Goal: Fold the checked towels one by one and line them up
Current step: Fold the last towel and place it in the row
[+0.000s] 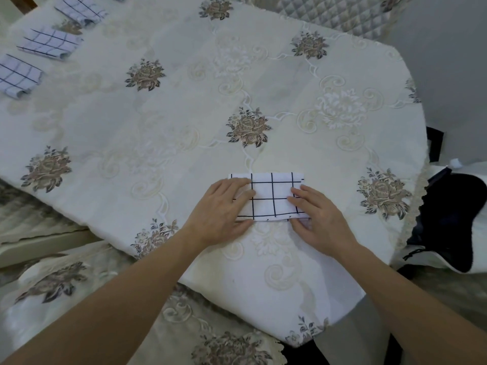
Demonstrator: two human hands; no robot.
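Bench [184,114] has a cream floral cloth. Folded towels [50,43] sit in a row along the far-left edge. Checked towel [271,198] lies folded small near the front edge. Left hand [224,206] and right hand [319,217] lie flat on its ends, fingers straight, pressing.

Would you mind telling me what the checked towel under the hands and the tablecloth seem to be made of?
Checked towel: probably thin woven cotton, matte white with dark printed or woven lines; it folds into flat, soft-edged layers. Tablecloth: seemingly a cream satin-like fabric, perhaps synthetic, with slight sheen, raised embroidered roses and a lace-trimmed edge.
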